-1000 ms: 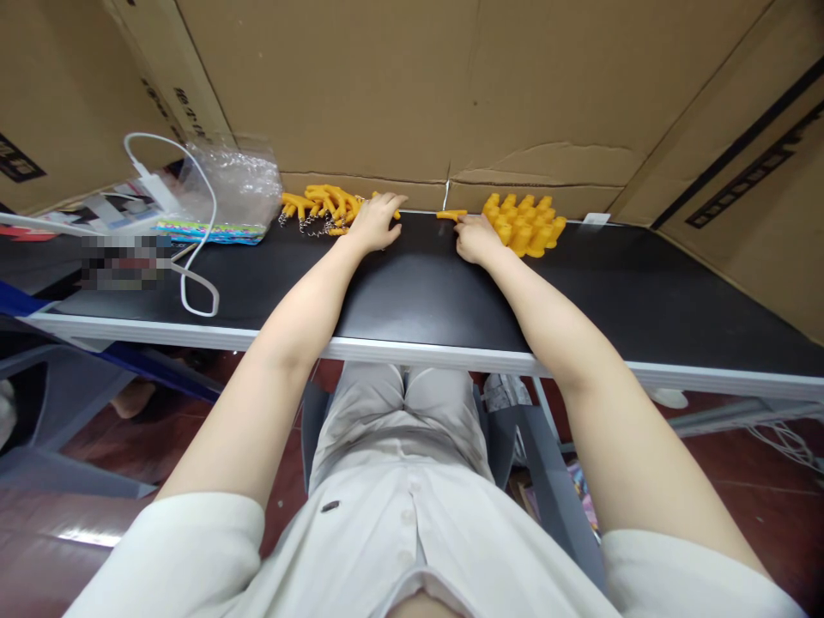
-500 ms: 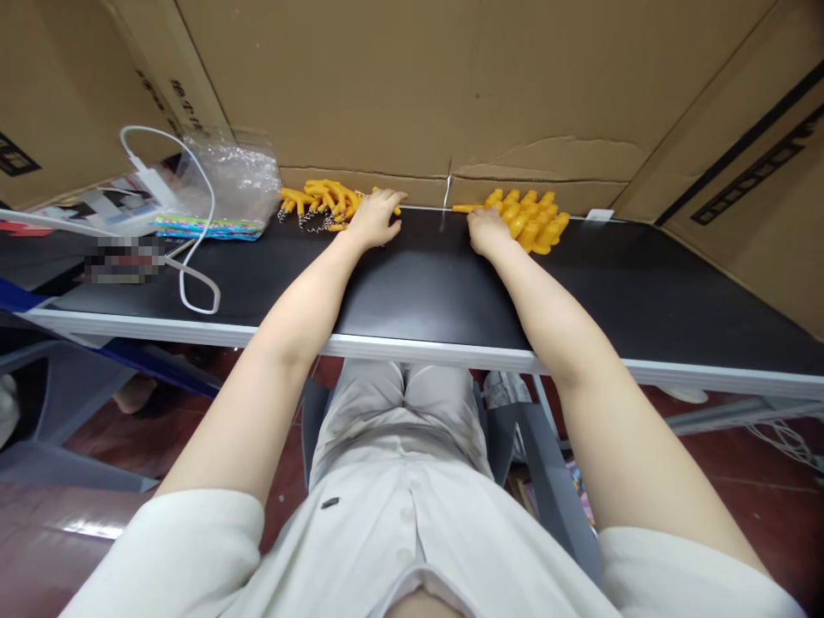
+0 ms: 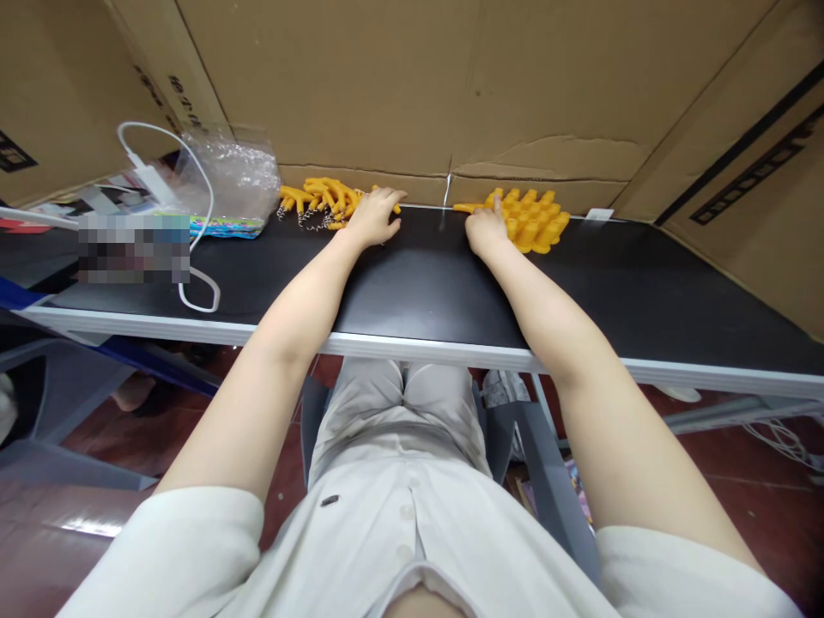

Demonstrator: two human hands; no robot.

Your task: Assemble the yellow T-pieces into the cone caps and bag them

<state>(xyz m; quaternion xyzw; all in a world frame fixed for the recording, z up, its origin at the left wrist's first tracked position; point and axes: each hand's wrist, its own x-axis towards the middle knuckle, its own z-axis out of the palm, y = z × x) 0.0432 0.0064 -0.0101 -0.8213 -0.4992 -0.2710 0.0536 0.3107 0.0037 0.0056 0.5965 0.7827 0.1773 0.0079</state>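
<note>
On the black tabletop, my left hand lies over the right end of a pile of orange branch-like pieces. Its fingers are stretched out and the thumb stands apart. Thin silvery coiled chains hang among those pieces. My right hand is at the left side of a cluster of orange bottle-shaped pieces standing in rows. Its index finger points up while the other fingers are curled; what they hold, if anything, is hidden. Just behind that hand, a thin orange piece sticks out to the left.
Cardboard walls enclose the back and sides. To the left lie a clear plastic bag, a white cable with a white plug, and a blurred patch. A small white tag is at the back right.
My right hand's index finger has lifted and now points upward against the bottle-shaped pieces. The left hand and both piles look the same.
</note>
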